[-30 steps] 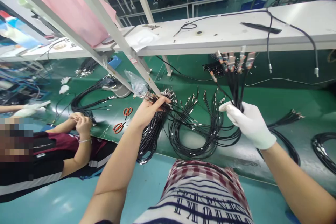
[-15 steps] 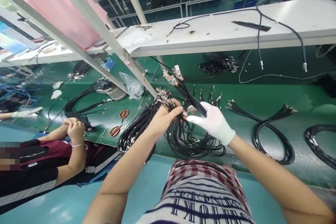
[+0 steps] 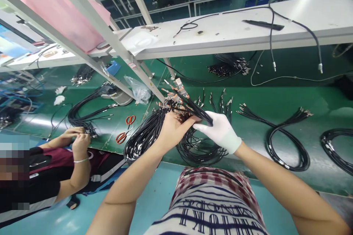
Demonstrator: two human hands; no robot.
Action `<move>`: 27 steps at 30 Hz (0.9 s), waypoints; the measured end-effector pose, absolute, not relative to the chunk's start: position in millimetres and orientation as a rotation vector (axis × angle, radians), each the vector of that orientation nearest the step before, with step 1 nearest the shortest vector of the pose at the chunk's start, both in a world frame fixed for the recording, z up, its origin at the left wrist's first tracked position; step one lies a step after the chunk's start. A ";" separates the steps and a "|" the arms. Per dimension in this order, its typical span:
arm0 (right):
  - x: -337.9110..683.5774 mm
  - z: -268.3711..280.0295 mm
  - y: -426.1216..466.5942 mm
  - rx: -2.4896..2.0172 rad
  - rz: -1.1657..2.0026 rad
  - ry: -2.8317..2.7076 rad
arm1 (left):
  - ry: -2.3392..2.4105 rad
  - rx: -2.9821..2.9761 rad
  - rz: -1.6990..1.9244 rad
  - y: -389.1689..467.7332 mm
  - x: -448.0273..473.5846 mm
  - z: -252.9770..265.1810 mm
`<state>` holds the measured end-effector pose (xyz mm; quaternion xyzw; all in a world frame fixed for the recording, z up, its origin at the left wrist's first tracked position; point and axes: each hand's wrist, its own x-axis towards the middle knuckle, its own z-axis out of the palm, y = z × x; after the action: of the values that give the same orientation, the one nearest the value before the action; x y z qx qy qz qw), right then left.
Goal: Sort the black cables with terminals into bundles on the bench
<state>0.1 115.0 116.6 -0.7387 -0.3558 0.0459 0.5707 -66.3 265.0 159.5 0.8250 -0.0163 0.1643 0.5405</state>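
Head view: crowded cable ends indistinct near left hand

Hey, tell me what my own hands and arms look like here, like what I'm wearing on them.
Your right hand wears a close-fitting, plain white glove that ends at the wrist. Your left hand has no glove. Both forearms are uncovered, with no sleeve, watch or bracelet showing.
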 end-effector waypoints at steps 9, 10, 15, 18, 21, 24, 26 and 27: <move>2.1 126.1 107.3 -1.814 -0.018 -1.065 | -0.120 2.271 0.512 266.0 -74.0 157.6; 2.3 128.4 106.8 -1.827 -0.011 -1.068 | -0.130 2.282 0.517 265.7 -74.8 158.4; 8.9 138.2 103.9 -1.775 0.127 -1.100 | -0.155 2.193 0.517 267.1 -76.0 158.0; 13.8 141.3 101.9 -1.713 0.212 -1.136 | -0.102 2.106 0.503 267.8 -76.0 156.5; 15.8 142.4 99.6 -1.755 0.293 -1.102 | -0.100 2.005 0.477 265.2 -75.2 158.8; 15.1 142.1 96.8 -1.794 0.367 -1.050 | -0.078 1.880 0.527 262.0 -75.0 164.5; 13.5 141.7 95.3 -1.843 0.351 -1.042 | -0.032 1.766 0.579 261.5 -76.2 168.2; 12.3 141.6 94.9 -1.867 0.322 -1.045 | -0.010 1.695 0.600 261.9 -77.1 169.8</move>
<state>12.3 94.9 141.6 -0.7618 -0.4264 0.1312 0.4697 -77.1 261.9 169.8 0.7378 -0.0045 0.2610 0.6225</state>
